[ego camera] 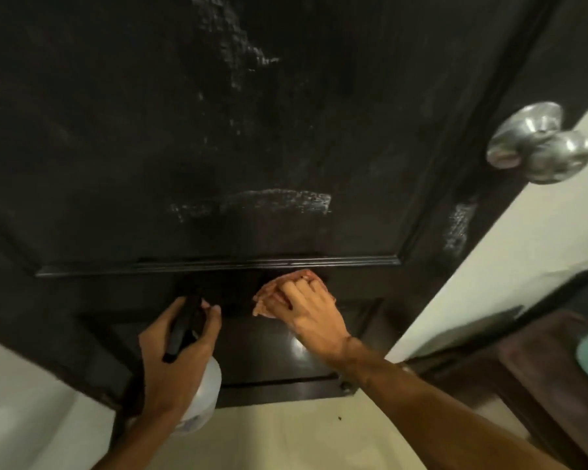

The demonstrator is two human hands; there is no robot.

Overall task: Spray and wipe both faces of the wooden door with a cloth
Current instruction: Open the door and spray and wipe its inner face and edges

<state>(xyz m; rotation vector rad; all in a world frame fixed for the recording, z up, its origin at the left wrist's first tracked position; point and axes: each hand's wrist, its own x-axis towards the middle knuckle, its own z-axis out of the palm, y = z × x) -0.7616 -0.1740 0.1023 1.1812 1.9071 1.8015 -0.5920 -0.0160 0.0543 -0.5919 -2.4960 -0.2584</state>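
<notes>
The door [218, 130] shows one face, its upper panel streaked with whitish smears, so this face looks sprayed and partly wiped. The right hand [311, 310] holds the bunched cloth [269, 293], fingers curled over it, pressing it on the rail between the upper and lower panels, towards the knob [540, 147] edge. The left hand [170, 361] is wrapped round the bottle [204, 385] just beside it. I judge that the smears, the lower panel and the other face are left.
</notes>
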